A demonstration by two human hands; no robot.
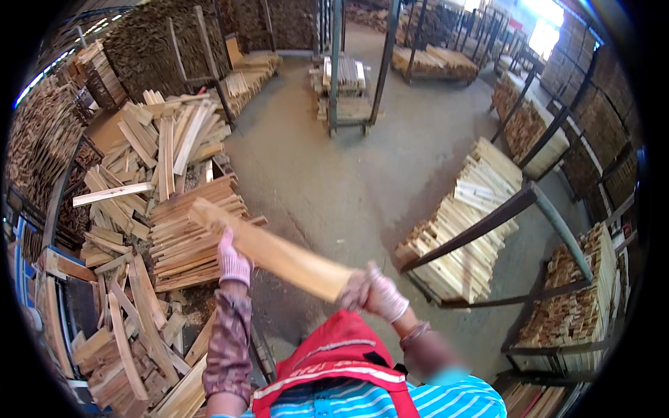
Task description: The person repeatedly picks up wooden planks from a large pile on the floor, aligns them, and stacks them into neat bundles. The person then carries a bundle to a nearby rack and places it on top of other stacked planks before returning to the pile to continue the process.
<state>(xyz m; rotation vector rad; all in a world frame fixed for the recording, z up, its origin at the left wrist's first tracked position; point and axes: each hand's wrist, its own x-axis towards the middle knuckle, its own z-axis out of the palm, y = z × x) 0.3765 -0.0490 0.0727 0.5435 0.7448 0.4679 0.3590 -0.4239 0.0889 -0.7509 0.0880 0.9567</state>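
A wide, pale wooden board [296, 258] slants across in front of me, held up off the floor by both hands. My left hand [232, 258], in a pink-and-white work glove, grips it toward its far left end. Around its near right end my right hand [376, 292] is closed, gloved the same way and slightly blurred. Just beyond my left hand, and partly behind the board, lies a neat stack of reddish-brown boards [185, 237].
Loose offcuts [132, 334] and planks heap along my left side. On the right, a metal-framed cart [516, 202] carries pale boards [463, 230]. Another cart [348, 108] stands ahead on the concrete floor [306, 153]. Tall timber stacks [157, 49] line the back.
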